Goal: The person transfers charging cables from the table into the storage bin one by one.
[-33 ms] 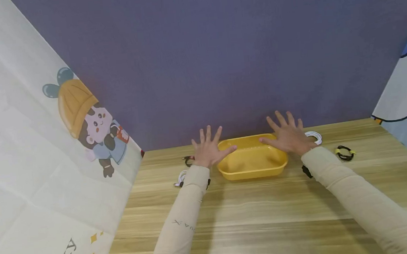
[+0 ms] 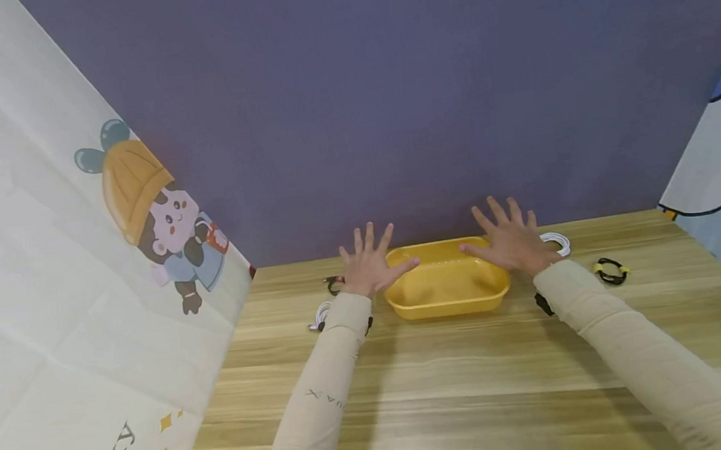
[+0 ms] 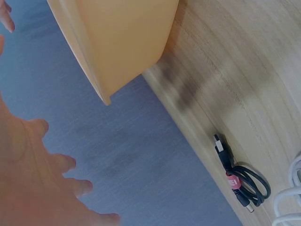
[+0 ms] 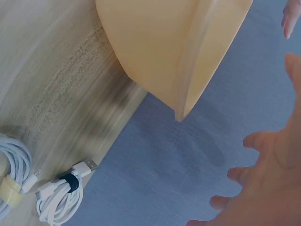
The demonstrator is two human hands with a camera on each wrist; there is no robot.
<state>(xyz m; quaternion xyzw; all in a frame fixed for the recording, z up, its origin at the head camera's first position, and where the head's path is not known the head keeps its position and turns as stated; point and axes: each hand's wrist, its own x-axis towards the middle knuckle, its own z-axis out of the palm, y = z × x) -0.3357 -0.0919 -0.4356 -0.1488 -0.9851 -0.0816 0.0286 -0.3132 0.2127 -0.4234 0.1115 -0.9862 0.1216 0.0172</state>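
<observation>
My left hand [image 2: 369, 267] hovers with fingers spread over the left end of a yellow plastic basket [image 2: 449, 309]. Over its right end my right hand [image 2: 511, 240] is spread the same way. Both hands hold nothing, and their thumbs point toward each other. Close to the left hand lie a black USB cable [image 3: 233, 182] with a red tag and a coiled white cable [image 3: 287, 202]. In the right wrist view, a white USB cable [image 4: 61, 200] bound with a black tie lies near the table's back edge, beside a pale coiled cable [image 4: 16, 162] with a yellow tie.
Farther right on the wooden table [image 2: 465, 387] sits a black coiled cable [image 2: 609, 275] with yellow ties. A dark blue-grey panel [image 2: 389, 108] stands behind the table. Printed white sheets [image 2: 26, 233] flank both sides.
</observation>
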